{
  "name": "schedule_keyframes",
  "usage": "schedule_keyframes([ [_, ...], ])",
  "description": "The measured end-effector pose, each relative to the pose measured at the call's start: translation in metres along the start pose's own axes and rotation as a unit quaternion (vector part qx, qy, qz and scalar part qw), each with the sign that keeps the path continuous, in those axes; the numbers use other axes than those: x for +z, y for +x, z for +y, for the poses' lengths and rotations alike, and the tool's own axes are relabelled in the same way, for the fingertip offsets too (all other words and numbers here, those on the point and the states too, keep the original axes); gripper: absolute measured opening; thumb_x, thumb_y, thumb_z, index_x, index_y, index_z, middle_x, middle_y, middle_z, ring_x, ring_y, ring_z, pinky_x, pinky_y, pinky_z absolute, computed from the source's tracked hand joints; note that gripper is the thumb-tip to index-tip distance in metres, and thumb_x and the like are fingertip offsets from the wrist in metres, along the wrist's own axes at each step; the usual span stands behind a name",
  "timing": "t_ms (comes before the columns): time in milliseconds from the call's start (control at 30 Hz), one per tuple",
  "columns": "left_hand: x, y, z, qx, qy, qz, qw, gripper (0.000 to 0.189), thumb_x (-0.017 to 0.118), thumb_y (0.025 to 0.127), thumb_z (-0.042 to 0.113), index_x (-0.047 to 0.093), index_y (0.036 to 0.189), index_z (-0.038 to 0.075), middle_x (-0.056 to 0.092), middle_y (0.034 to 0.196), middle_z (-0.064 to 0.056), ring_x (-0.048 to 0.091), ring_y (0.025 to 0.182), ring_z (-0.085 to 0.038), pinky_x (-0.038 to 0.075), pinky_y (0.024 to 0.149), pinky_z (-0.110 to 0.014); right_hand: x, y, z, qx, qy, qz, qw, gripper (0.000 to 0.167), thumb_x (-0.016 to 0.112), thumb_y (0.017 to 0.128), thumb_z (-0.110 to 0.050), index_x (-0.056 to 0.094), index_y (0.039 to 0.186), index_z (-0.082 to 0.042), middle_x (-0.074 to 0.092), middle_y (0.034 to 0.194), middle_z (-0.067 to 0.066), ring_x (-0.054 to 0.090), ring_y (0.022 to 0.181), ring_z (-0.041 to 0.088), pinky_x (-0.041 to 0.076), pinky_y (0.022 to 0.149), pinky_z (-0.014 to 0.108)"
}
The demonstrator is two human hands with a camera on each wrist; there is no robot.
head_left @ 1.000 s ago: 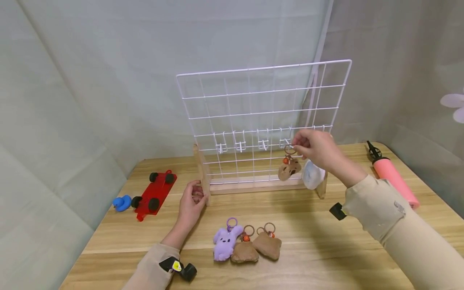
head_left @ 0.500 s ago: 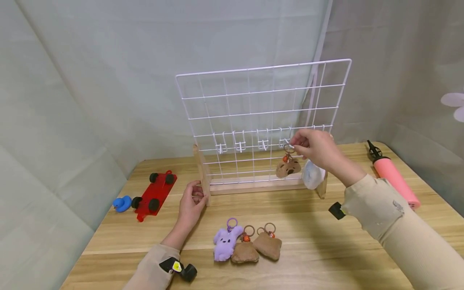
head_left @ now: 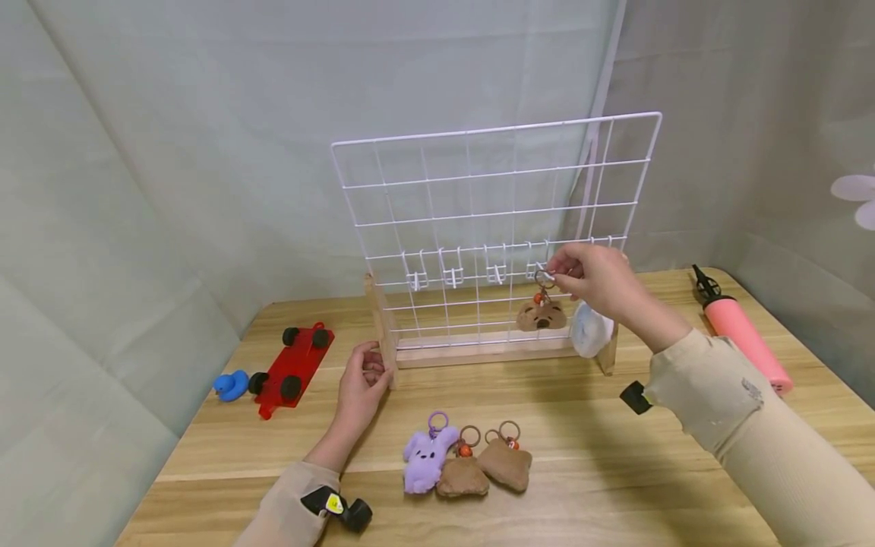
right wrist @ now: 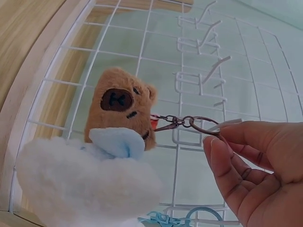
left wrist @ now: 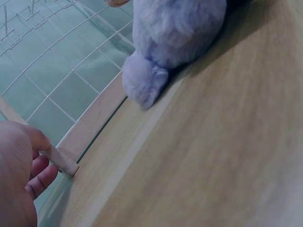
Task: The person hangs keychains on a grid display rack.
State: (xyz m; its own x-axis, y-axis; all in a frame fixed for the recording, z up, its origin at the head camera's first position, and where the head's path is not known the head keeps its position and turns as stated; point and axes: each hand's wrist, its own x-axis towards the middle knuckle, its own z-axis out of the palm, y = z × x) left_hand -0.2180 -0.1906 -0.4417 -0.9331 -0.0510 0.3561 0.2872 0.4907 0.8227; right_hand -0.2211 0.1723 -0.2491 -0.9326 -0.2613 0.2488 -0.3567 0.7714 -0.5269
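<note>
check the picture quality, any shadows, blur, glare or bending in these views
Head view: a soft shadow lies on the tabletop beside the right sleeve; no strong glare stands out. Left wrist view: dim, with a cool cast, and the close purple plush looks soft. Right wrist view: the near white plush is soft, the brown plush reads clearer, and the wire grid bows.

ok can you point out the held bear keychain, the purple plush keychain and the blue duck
bear keychain [right wrist: 119, 105], right wrist view, on its face
purple plush keychain [head_left: 424, 466], head view, on its body
blue duck [head_left: 237, 386], head view, on its body
</note>
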Motion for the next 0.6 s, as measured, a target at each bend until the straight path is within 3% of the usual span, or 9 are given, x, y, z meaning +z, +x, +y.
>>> schedule_keyframes([
  [433,0.001,0.0,-0.001,0.007,0.0,0.007,0.9999,0.05,0.067,0.083,-0.007,0.045,0.128,-0.001,0.059,0.106,-0.02,0.056,0.087,-0.022,0.048,0.069,-0.011,-0.007,-0.008,0.001,-0.004,0.009,0.017,0.9998,0.013,0.065,0.09,-0.011,0.066,0.101,-0.002,0.069,0.094,0.016,0.067,0.08,0.022,0.056,0.071,0.034],
  [600,0.001,0.0,-0.001,0.006,0.002,0.007,1.0,0.051,0.067,0.083,-0.006,0.045,0.128,0.0,0.059,0.106,-0.02,0.056,0.088,-0.023,0.048,0.069,-0.01,-0.009,-0.012,0.002,-0.006,0.003,0.027,0.9996,0.014,0.065,0.09,-0.012,0.066,0.102,-0.004,0.069,0.094,0.013,0.066,0.082,0.022,0.053,0.071,0.029],
])
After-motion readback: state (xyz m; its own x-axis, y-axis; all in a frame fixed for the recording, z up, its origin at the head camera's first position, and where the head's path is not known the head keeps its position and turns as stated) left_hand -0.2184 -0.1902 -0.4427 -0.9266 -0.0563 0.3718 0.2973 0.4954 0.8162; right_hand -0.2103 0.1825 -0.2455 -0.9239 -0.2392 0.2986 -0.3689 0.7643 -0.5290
